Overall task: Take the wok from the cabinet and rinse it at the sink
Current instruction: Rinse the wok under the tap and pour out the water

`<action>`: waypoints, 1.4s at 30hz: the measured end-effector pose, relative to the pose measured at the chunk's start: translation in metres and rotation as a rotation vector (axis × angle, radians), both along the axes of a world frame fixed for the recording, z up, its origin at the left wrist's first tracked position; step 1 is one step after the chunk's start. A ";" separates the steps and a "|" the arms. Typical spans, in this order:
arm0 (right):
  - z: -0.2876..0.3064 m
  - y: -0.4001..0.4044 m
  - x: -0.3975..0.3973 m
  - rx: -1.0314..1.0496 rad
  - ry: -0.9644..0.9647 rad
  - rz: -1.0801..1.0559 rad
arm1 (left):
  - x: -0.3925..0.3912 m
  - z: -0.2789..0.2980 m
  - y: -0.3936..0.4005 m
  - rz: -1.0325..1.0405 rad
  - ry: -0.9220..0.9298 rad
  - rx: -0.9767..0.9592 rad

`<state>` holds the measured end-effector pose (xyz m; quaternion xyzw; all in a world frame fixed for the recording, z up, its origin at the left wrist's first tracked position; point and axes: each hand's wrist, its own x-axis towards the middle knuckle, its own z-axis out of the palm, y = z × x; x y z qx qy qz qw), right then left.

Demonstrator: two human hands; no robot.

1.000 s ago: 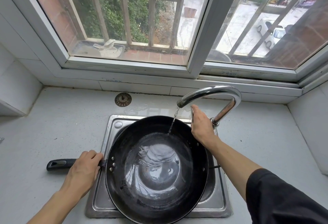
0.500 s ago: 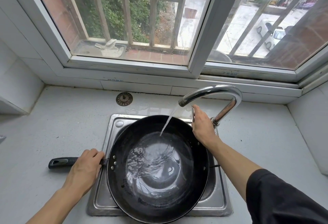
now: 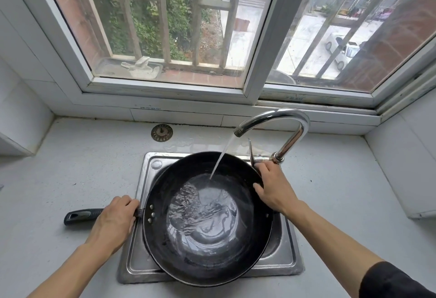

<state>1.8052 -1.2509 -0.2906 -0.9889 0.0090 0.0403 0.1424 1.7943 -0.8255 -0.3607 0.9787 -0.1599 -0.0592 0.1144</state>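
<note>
The black wok (image 3: 162, 245) sits tilted in the steel sink (image 3: 289, 258), with rippling water pooled in its bottom. My left hand (image 3: 113, 222) grips the wok's black handle (image 3: 77, 216) right where it meets the rim. At the wok's far right rim, my right hand (image 3: 273, 186) holds on with the thumb inside the rim, just below the tap lever (image 3: 250, 151). Water runs in a steady stream from the chrome faucet (image 3: 283, 118) into the wok.
A round metal drain strainer (image 3: 161, 132) lies on the grey counter (image 3: 70, 175) behind the sink. A white-framed window (image 3: 266, 38) with bars stands directly behind. White tiled walls close in on both sides.
My right hand has left the tap lever and come down onto the wok's right rim. The water stream has grown from a thin trickle to a fuller flow. My left hand stays on the handle.
</note>
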 end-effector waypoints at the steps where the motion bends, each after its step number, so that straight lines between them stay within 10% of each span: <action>1: 0.003 -0.001 -0.007 -0.027 0.027 0.018 | 0.000 0.000 0.001 -0.014 -0.001 0.007; 17: 0.044 -0.008 -0.024 -0.437 0.633 0.239 | 0.006 0.003 0.005 -0.076 0.139 0.049; 24: 0.011 -0.015 -0.036 -0.470 0.286 0.247 | -0.003 0.006 0.000 -0.041 0.069 0.057; 42: -0.021 -0.039 -0.024 -0.382 0.256 0.390 | -0.002 0.018 -0.005 -0.186 -0.091 0.057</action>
